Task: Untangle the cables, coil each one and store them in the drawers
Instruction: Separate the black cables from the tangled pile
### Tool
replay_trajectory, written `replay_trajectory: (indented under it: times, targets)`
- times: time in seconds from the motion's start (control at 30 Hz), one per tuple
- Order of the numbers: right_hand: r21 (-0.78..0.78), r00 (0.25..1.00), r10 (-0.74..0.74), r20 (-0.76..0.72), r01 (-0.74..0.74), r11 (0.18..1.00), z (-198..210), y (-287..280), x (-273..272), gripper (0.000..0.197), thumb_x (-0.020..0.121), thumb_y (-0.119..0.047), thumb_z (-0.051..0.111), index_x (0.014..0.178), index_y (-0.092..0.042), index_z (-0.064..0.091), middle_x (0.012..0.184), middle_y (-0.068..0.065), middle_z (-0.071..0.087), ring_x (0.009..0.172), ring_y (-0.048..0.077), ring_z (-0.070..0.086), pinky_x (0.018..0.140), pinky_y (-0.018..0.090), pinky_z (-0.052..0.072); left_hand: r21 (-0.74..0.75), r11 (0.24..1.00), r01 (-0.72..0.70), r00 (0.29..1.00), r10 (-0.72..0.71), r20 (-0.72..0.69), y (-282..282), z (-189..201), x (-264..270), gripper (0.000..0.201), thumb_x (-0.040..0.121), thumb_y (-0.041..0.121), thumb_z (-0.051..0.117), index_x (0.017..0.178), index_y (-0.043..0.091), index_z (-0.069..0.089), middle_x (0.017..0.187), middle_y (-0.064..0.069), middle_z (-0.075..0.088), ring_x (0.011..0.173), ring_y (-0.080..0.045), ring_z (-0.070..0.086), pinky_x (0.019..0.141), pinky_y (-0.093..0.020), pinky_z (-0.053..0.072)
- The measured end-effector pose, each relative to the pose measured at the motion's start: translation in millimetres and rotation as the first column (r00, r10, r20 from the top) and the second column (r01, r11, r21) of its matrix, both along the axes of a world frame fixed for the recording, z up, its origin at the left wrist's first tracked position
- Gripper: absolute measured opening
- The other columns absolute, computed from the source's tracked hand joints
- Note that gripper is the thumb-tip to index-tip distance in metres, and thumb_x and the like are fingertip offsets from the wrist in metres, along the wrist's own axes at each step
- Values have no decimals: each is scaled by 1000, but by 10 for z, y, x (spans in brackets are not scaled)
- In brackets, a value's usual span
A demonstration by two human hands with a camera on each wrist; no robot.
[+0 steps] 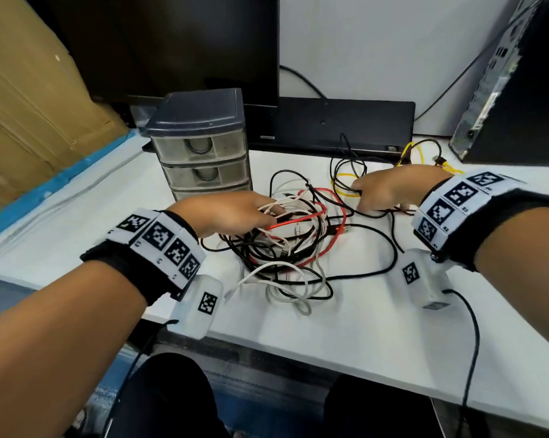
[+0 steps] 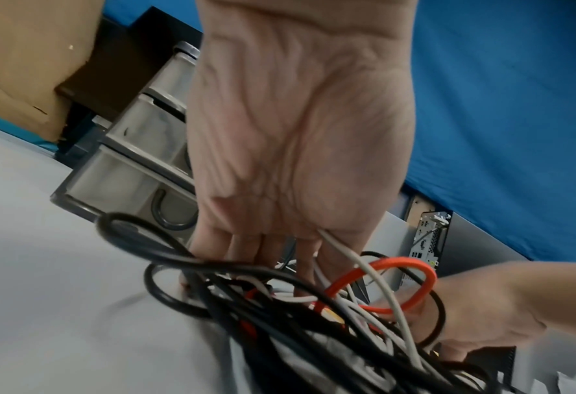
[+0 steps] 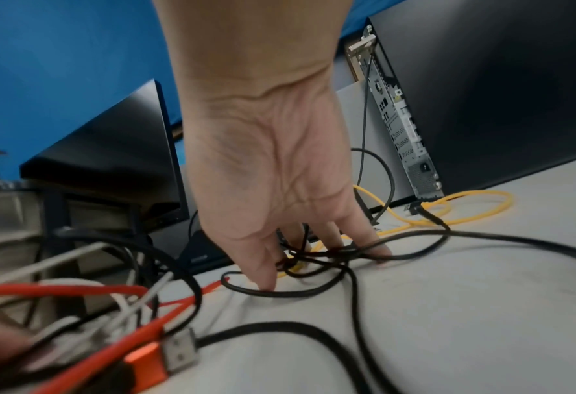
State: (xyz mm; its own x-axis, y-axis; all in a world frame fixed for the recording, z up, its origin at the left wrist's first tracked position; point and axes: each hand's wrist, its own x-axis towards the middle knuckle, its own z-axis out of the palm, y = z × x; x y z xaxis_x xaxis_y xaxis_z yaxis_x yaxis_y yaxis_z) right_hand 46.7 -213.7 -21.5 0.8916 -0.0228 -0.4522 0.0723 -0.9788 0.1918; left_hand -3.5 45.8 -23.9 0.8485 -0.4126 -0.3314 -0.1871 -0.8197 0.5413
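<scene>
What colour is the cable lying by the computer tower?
Yellow cable; it shows best in the right wrist view.

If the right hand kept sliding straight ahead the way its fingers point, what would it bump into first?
Probably the yellow cable: the right hand points leftward and away, fingertips already among thin black cable loops, with the yellow loop lying just beyond them. Past that stands the dark monitor base, though depth is uncertain.

We count one drawer unit with three drawers, one cable tangle holding black, white and red leads, exact lead count unreadable. One yellow cable, one monitor, one PC tower, two hands.
</scene>
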Motion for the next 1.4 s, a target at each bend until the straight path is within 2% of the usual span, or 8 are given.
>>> replay_trajectory:
  times: [0.1, 0.23, 0.6, 0.87, 0.97, 1.07, 1.23, 1.4]
  targets:
    - [-35, 1000, 26, -2, -26, 999, -12, -65, 64, 53, 95, -7, 46, 148, -15, 41, 145, 9, 46, 115, 28, 52, 70, 29, 44, -45, 999, 4, 1000, -4, -14, 36, -16, 42, 32, 107, 19, 53, 135, 25, 65, 128, 11, 66, 104, 2, 59, 79, -13, 42]
    - [-51, 997, 62, 39, -60, 997, -1, -109, 161, 66, 95, 2, 41, 156, -22, 35, 155, 7, 40, 111, 27, 51, 57, 26, 37, -42, 999, 14, 1000, -15, -27, 79, -14, 80, 31, 106, 21, 54, 134, 30, 66, 129, 12, 67, 116, -8, 61, 98, -26, 48]
    - [91, 999, -28, 43, 24, 996, -57, -282, 471, 76, 93, -4, 50, 156, -42, 29, 165, -3, 26, 148, 28, 32, 115, 43, 39, 48, 998, 44, 999, -43, -30, 91, 20, 118, 36, 106, 24, 53, 141, 32, 58, 130, 5, 63, 98, -10, 61, 92, -29, 53]
    - [239, 999, -47, -16, 49, 970, -55, -287, 278, 77, 93, 9, 41, 156, -33, 31, 160, 3, 32, 108, 21, 51, 67, 16, 47, 85, 991, 107, 994, -106, -10, 90, -33, 130, 37, 102, 18, 61, 136, 33, 57, 114, 5, 65, 90, -16, 61, 78, -32, 53]
    - [286, 997, -52, -50, 64, 956, 36, -336, 186, 84, 86, 12, 51, 153, -36, 36, 167, -2, 19, 148, 27, 28, 112, 42, 41, 112, 986, 123, 992, -125, 7, 87, -1, 110, 35, 102, 18, 61, 133, 34, 57, 119, 5, 64, 104, -22, 62, 91, -39, 54]
    - [209, 999, -41, 35, 33, 977, 203, -246, 37, 75, 92, 0, 55, 154, -36, 35, 166, -1, 24, 150, 31, 27, 112, 50, 39, 113, 986, 122, 993, -122, -8, 125, 48, 52, 30, 103, 23, 59, 131, 34, 57, 120, 3, 65, 110, -32, 64, 98, -47, 54]
    - [325, 905, 124, 407, -270, 907, 548, 145, -254, 38, 93, -5, 56, 125, -23, 64, 113, 1, 61, 112, 27, 58, 83, 28, 39, -146, 988, -59, 981, 30, -194, 103, 115, -69, 46, 101, 50, 57, 143, 34, 53, 143, 12, 53, 132, -16, 49, 107, -35, 38]
    - [558, 960, 260, 104, -272, 784, 598, 626, -649, 13, 90, -6, 66, 89, -14, 76, 75, 2, 73, 67, 13, 69, 64, 27, 55, -283, 942, -179, 981, 151, -118, 160, 70, -182, 45, 101, 53, 54, 142, 34, 54, 147, 9, 52, 139, -16, 44, 116, -44, 35]
